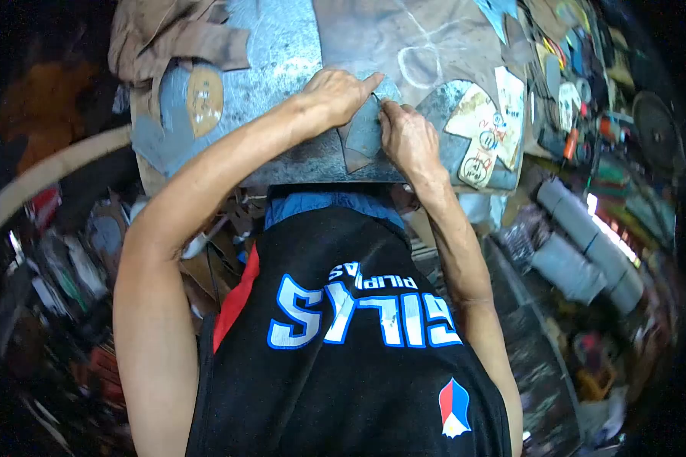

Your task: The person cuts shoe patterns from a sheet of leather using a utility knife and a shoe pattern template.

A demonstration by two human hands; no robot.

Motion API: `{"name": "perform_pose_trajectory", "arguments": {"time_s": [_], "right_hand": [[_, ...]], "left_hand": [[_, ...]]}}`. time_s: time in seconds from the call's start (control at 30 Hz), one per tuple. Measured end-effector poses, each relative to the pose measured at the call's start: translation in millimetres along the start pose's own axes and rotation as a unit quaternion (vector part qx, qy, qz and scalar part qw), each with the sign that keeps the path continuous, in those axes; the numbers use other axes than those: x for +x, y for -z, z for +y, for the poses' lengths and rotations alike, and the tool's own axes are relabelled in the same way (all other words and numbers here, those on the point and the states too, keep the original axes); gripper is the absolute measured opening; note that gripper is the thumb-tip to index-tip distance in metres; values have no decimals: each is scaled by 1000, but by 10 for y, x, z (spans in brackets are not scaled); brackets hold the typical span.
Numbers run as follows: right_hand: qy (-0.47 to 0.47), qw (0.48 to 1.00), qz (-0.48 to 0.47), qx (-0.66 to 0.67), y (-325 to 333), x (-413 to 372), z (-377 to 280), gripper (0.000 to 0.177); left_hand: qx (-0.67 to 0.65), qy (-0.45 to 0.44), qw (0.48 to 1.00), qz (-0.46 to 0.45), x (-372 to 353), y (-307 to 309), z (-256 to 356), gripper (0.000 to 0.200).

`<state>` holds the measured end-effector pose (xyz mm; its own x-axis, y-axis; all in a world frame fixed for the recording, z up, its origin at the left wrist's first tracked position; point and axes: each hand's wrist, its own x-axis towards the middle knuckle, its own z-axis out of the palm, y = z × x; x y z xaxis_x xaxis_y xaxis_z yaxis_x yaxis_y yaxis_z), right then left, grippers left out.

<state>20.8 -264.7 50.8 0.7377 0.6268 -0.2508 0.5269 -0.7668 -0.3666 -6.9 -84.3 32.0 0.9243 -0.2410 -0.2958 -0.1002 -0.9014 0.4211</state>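
My left hand (337, 95) presses palm down on the work surface, one finger stretched to the right and the others partly hidden. Close to that fingertip, my right hand (410, 139) is closed around a thin dark blade (376, 98); its handle is hidden in my fingers. The blade's tip points up and left, towards my left hand. Below both hands lies a grey-blue piece of sheet (364, 137) with angular edges. Brown leather (366, 34) spreads beyond my hands, with a chalk loop drawn on it.
Pale patterns with pen marks (476, 169) lie at the table's right. A tan oval piece (204, 100) is on the left, below brown leather scraps (179, 46). Tools and an orange-handled item (570, 145) crowd the right side. Grey rolls (587, 236) stand lower right.
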Motion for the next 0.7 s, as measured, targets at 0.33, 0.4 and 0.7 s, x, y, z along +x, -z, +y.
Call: {"name": "perform_pose_trajectory", "arguments": {"time_s": [0.33, 0.4, 0.7], "right_hand": [[-195, 973, 101, 66, -204, -91, -594, 24], [-215, 964, 127, 86, -233, -92, -666, 25], [-263, 948, 140, 111, -273, -91, -844, 23]], "left_hand": [[13, -133, 990, 36, -64, -89, -206, 63], [12, -139, 989, 37, -38, -85, -236, 62], [16, -149, 987, 49, 5, -157, -289, 74]]}}
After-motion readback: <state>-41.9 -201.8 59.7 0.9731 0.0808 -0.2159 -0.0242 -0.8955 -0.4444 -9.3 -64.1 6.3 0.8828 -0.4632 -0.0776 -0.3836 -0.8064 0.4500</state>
